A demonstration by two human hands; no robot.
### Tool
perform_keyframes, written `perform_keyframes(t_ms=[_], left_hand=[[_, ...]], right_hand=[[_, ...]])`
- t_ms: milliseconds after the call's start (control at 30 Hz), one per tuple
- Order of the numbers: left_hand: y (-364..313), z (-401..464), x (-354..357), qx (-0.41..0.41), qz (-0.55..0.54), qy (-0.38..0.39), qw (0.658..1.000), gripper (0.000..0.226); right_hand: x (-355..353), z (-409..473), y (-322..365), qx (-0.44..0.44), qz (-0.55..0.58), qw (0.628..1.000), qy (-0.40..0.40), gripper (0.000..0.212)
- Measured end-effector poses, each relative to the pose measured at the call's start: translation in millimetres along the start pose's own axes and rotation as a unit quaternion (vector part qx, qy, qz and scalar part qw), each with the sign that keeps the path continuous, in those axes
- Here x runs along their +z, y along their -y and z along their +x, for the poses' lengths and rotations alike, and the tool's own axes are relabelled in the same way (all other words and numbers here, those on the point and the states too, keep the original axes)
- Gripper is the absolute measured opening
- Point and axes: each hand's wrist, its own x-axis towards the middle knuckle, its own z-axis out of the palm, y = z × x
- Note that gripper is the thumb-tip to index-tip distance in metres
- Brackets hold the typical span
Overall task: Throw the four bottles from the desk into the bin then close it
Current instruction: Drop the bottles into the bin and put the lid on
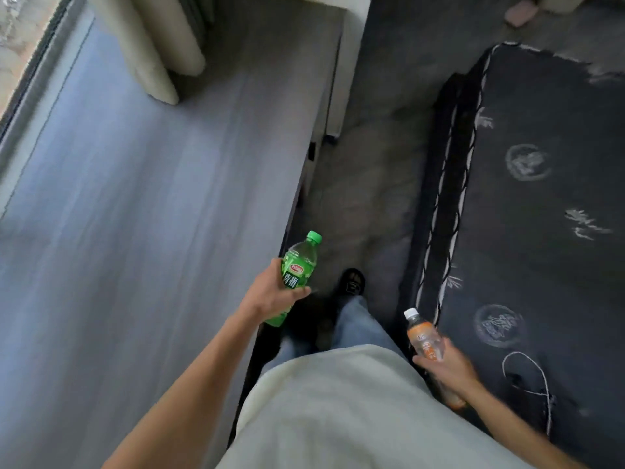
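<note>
The person stands beside the grey desk [135, 214] with a bottle in each hand, so this reads as the carrying stage of the task, not its end. The left hand [270, 296] has its fingers and thumb wrapped around the middle of a green-capped bottle [297, 265] with a green label, held tilted just off the desk's right edge, over the floor [365, 198]. The right hand [446, 363] grips a white-capped bottle with an orange label [424, 336], well to the right of the desk, next to the dark patterned mattress [541, 231]. Both bottles are clear of the desk surface and neither has reached a bin; no bin shows anywhere in this view, so its place and whether its lid is up cannot be told. The part of the desk in view carries no other bottles, only a pale rounded object [159, 45] at its far end, so I cannot say whether the other two bottles are already binned or sit out of frame. By my judgement, these two must yet be dropped in, any remaining pair handled, and the bin closed.
</note>
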Motion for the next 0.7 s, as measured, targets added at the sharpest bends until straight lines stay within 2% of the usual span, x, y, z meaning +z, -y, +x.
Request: perform_keyframes(t_ms=[133,300,533,700], left_hand=[[-52.0,40.3,10.2,0.005,0.045,0.031,0.998,0.072],[-80.8,76.6,21.8,-0.035,0.155,0.054,0.986,0.064],[-92.9,100.7,11.0,-0.132,0.191,0.069,0.97,0.06],[-116.1,135.0,-4.0,-0.17,0.198,0.082,0.962,0.055]], right_hand=[[-25.4,21.7,-6.6,0.042,0.066,0.997,-0.001,0.054],[-70.6,71.8,18.0,0.052,0.137,0.989,0.001,0.053],[-166.4,148.1,98.4,-0.035,0.11,0.993,-0.012,0.057],[-219.4,196.9,156.6,-0.071,0.139,0.987,-0.036,0.055]])
